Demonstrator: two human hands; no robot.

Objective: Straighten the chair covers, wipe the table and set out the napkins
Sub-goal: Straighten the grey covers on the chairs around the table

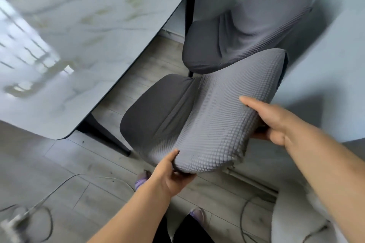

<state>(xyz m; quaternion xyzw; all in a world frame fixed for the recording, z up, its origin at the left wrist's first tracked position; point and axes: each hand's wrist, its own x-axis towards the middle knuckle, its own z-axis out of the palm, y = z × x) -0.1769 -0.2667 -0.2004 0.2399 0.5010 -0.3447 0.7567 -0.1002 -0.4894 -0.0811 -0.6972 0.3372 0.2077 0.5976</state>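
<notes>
A chair in a grey waffle-textured cover (223, 116) stands in front of me, its back towards me and its dark seat (156, 108) tucked towards the table. My left hand (173, 175) grips the lower left edge of the covered chair back, thumb on top of the fabric. My right hand (276, 122) holds the right edge of the back, thumb lying over the cover and fingers curled behind it. A second covered chair (243, 31) stands beyond, its fabric wrinkled and sagging at the seat. The marble-patterned table (79, 35) fills the upper left.
A pale wall (335, 55) runs close along the right of both chairs. Cables (59, 185) trail over the grey wooden floor at the lower left and lower right. A dark table leg (110, 136) stands beside the near chair's seat. My feet show below.
</notes>
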